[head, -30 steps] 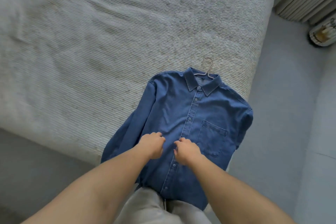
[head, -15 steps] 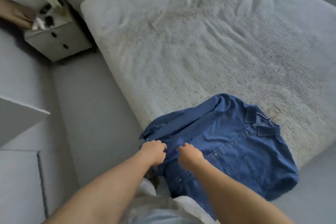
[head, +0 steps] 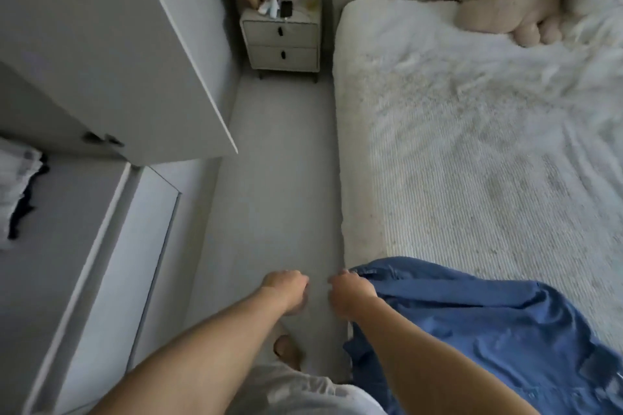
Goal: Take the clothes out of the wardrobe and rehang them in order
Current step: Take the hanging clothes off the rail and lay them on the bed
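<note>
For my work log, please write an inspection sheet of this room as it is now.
Surface: white bed, rumpled.
Job's things: blue shirt at the bed's near corner; open wardrobe door; clothes inside.
Clutter: small items, not identifiable, on the nightstand; plush toy by the headboard.
Hands: left hand curled, holding nothing; right hand curled at the shirt's edge, grip unclear.
Cables: nothing seen.
Surroundings: pale floor.
</note>
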